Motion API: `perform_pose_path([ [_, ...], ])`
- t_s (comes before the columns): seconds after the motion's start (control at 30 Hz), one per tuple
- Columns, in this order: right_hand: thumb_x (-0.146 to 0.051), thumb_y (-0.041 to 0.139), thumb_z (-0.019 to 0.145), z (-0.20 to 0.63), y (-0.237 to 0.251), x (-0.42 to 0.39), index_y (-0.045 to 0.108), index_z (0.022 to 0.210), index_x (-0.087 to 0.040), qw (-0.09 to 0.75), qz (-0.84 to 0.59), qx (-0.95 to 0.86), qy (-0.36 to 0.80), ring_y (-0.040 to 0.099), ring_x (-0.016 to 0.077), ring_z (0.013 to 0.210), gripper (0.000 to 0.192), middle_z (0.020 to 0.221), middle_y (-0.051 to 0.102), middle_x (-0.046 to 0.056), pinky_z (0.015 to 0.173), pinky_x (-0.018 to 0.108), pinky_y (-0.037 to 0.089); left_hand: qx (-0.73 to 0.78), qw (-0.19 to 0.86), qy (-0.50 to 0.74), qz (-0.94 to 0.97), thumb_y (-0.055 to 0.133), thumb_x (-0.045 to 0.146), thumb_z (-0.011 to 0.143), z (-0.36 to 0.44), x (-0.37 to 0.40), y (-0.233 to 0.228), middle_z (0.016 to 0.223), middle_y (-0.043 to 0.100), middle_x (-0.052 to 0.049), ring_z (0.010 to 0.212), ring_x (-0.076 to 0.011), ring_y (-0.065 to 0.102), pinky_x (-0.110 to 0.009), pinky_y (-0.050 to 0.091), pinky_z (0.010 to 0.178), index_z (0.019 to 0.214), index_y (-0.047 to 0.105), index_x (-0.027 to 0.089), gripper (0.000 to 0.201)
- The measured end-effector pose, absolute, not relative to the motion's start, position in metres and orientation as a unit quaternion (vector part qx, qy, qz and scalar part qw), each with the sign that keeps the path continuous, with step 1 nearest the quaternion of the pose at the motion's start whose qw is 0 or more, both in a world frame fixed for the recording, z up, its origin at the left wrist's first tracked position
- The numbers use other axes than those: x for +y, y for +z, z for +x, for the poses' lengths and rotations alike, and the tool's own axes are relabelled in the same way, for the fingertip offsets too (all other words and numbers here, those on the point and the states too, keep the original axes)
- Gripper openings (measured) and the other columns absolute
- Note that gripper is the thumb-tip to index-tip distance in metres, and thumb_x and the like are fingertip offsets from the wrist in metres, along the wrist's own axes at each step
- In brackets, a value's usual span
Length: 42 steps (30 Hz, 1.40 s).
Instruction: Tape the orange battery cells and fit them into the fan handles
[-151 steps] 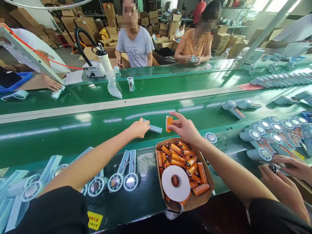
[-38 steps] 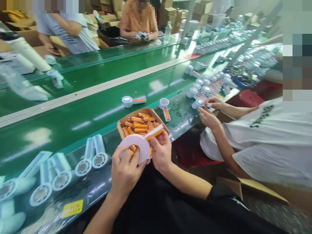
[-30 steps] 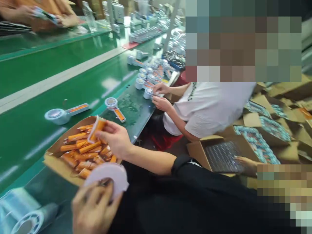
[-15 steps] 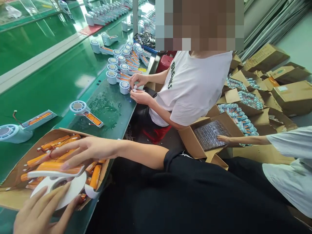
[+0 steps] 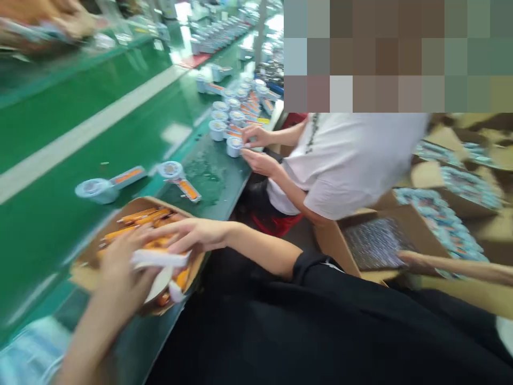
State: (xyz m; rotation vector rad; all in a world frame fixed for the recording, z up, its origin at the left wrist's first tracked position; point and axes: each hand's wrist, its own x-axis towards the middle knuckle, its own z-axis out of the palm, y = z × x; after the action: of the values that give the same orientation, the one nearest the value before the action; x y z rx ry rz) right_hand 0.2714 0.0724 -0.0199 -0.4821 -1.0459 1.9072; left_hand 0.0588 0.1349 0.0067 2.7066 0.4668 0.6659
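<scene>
At lower left of the frame, over the cardboard box (image 5: pixel 92 243) of orange cells, the left hand (image 5: pixel 120 272) grips the white tape roll (image 5: pixel 160 283) while the right hand (image 5: pixel 192 235) pinches a tape-wrapped cell (image 5: pixel 160 258) (blurred), best pressed flat without wrinkles.
</scene>
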Motion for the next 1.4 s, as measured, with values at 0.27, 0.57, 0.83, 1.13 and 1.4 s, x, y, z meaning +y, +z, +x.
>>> perform_pose_path([
  [0.27, -0.038, 0.091, 0.064, 0.312, -0.005, 0.016, 0.074, 0.125, -0.019, 0.572, -0.270, -0.259, 0.730, 0.066, 0.0155, 0.052, 0.066, 0.085, 0.082, 0.005, 0.051, 0.027, 0.054, 0.288, 0.331, 0.142, 0.887, 0.046, 0.042, 0.101, 0.112, 0.142, 0.022, 0.103, 0.082, -0.009, 0.100, -0.0275, 0.075, -0.041, 0.058, 0.095, 0.098, 0.079, 0.020, 0.040],
  [0.57, -0.041, 0.090, 0.070, 0.317, -0.026, 0.003, 0.071, 0.131, -0.020, 0.548, -0.315, -0.296, 0.716, 0.072, 0.0187, 0.060, 0.067, 0.091, 0.082, 0.006, 0.060, 0.032, 0.059, 0.305, 0.429, 0.185, 0.830, 0.056, 0.045, 0.099, 0.109, 0.138, 0.026, 0.096, 0.080, -0.005, 0.089, -0.0218, 0.072, -0.035, 0.056, 0.087, 0.097, 0.076, 0.019, 0.033],
  [0.83, -0.039, 0.093, 0.071, 0.315, -0.027, 0.001, 0.072, 0.130, -0.022, 0.546, -0.277, -0.295, 0.734, 0.075, 0.0191, 0.062, 0.064, 0.092, 0.083, 0.006, 0.059, 0.029, 0.058, 0.309, 0.464, 0.188, 0.809, 0.057, 0.051, 0.099, 0.113, 0.136, 0.026, 0.097, 0.076, -0.005, 0.088, -0.0203, 0.070, -0.034, 0.056, 0.085, 0.096, 0.071, 0.019, 0.035],
  [1.13, -0.036, 0.091, 0.077, 0.316, -0.032, -0.001, 0.071, 0.132, -0.021, 0.557, -0.225, -0.303, 0.740, 0.075, 0.0183, 0.063, 0.060, 0.095, 0.083, 0.007, 0.058, 0.026, 0.056, 0.318, 0.476, 0.190, 0.798, 0.055, 0.051, 0.098, 0.114, 0.133, 0.031, 0.083, 0.069, -0.002, 0.077, -0.0181, 0.064, -0.032, 0.055, 0.077, 0.091, 0.067, 0.020, 0.034],
  [1.4, -0.046, 0.087, 0.082, 0.320, -0.042, -0.007, 0.069, 0.135, -0.017, 0.511, -0.163, -0.342, 0.771, 0.070, 0.0152, 0.055, 0.064, 0.089, 0.081, 0.008, 0.051, 0.023, 0.052, 0.332, 0.496, 0.215, 0.773, 0.060, 0.058, 0.095, 0.117, 0.129, 0.027, 0.077, 0.062, 0.000, 0.068, -0.0157, 0.056, -0.029, 0.047, 0.065, 0.087, 0.063, 0.021, 0.038],
])
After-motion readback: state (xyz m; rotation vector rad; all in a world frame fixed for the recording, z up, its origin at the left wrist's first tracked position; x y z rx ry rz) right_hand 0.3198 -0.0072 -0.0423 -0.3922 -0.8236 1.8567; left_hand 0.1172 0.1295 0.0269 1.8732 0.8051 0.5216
